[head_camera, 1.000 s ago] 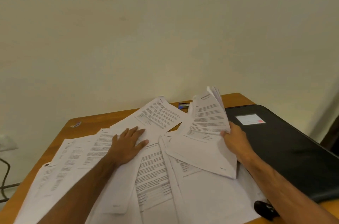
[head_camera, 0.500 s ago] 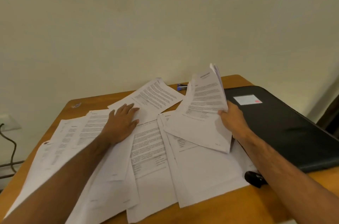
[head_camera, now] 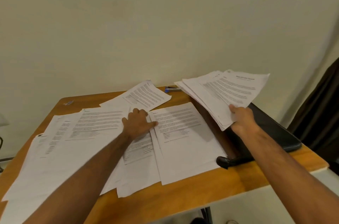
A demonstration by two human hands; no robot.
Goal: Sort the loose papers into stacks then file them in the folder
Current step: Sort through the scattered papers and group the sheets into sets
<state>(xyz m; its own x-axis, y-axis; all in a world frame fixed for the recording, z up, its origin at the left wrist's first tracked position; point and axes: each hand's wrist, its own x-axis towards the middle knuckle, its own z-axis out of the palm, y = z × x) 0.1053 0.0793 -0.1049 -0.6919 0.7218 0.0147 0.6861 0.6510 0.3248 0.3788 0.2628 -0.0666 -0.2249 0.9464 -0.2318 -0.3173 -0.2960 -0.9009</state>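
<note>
The right hand (head_camera: pixel 242 120) pinches a fanned sheaf (head_camera: pixel 225 93) lifted at two o'clock, over the black folder (head_camera: pixel 278 132). The left hand (head_camera: pixel 136 123), fingers curled, presses loose papers (head_camera: pixel 88 132) spread across the table (head_camera: pixel 183 196). A black stapler (head_camera: pixel 224 161) lies at four o'clock, beside the papers.

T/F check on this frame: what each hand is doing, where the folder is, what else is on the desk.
1. The right hand grips a bundle of papers lifted off the desk. True.
2. The left hand holds a pen. False: it rests on loose sheets.
3. The black folder lies open with papers inside. False: closed, at the desk's right.
4. A blue stapler sits at the far edge. True.
</note>
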